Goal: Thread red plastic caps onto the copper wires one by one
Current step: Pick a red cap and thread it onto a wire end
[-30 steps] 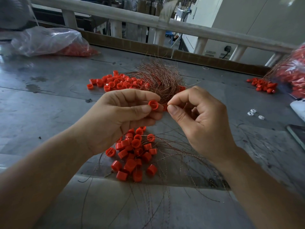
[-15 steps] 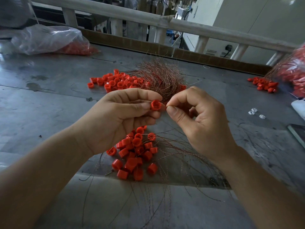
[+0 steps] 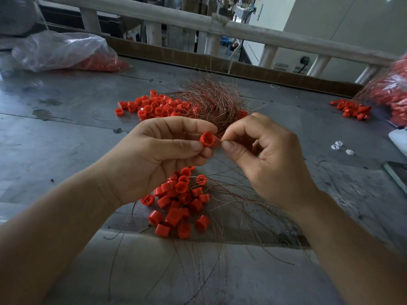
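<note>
Grey sheet-metal tabletop (image 3: pixel 66 133) fills the view, with a pale wooden railing (image 3: pixel 242 31) along its far side. Small plates on the wall beyond are too small to read.

Above the table's middle, the left hand (image 3: pixel 154 159) pinches one red cap (image 3: pixel 207 139) between thumb and fingertips, open end toward the camera. Just right of it, touching the cap's side, the right hand (image 3: pixel 271 164) has thumb and forefinger pressed together on a fine copper strand (image 3: pixel 222 140), with the other fingers curled. The strand's tip is too thin to trace, so whether it has entered the cap cannot be told.

Below the hands lies a near pile of caps (image 3: pixel 178 199) with loose wires (image 3: pixel 231 205) fanning right and toward the near edge. Beyond the hands, a tangled wire bundle (image 3: pixel 211 102) partly covers a far pile of caps (image 3: pixel 154 106). A third heap (image 3: pixel 352 108) sits far right beside a bag (image 3: pixel 394 91) cut off by the frame. Far left, a clear plastic bag (image 3: pixel 61 51) veils more red pieces. Tiny white bits (image 3: pixel 339 146) on the right are hard to make out.
</note>
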`<act>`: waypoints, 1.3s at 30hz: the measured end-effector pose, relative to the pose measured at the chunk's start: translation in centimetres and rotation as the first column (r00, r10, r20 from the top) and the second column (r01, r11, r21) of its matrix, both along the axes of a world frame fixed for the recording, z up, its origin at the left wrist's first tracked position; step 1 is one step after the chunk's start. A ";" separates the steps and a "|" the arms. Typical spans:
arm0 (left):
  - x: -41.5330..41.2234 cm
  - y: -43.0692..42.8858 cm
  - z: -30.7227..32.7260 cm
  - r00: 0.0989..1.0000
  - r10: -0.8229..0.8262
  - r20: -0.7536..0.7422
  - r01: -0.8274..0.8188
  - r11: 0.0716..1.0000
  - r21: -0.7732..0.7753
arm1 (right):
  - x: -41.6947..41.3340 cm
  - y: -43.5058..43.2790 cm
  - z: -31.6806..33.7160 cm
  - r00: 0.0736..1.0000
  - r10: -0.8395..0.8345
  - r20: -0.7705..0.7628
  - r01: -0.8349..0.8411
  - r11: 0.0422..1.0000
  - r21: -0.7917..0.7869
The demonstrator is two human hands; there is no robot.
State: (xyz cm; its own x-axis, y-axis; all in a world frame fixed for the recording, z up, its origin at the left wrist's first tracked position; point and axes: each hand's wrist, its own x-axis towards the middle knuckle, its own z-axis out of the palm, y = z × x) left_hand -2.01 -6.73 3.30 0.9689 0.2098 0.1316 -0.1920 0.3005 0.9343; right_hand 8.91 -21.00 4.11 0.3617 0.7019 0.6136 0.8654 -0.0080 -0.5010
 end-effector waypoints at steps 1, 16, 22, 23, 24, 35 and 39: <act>0.0 0.0 0.0 1.000 0.005 0.004 -0.005 1.000 -0.009 | 0.0 0.0 0.0 1.000 -0.002 -0.003 0.002 1.000 -0.003; -0.1 0.7 -0.9 0.999 0.017 0.032 -0.024 0.973 0.231 | -0.6 -0.2 0.3 0.978 0.029 -0.206 -0.033 0.999 -0.015; 0.0 0.6 -1.1 0.999 0.014 0.048 -0.026 0.966 0.256 | -0.6 -0.2 0.6 0.855 0.084 -0.512 -0.101 0.995 -0.006; 0.0 0.6 -1.1 0.999 0.010 0.053 -0.023 0.968 0.250 | -0.5 -0.2 0.7 0.823 0.085 -0.562 -0.112 0.994 -0.013; 0.0 0.5 -1.2 0.998 0.006 0.059 -0.020 0.970 0.241 | -0.5 -0.2 0.7 0.790 0.089 -0.606 -0.128 0.992 -0.021; 0.1 0.2 -1.4 0.997 -0.043 0.059 0.035 0.992 0.124 | 0.7 0.1 0.4 0.718 0.071 -0.692 -0.241 0.959 -0.151; 0.0 0.3 -1.5 0.998 -0.036 0.046 0.031 0.994 0.105 | 4.0 -0.5 0.3 0.818 -0.175 -0.549 0.110 0.983 -0.149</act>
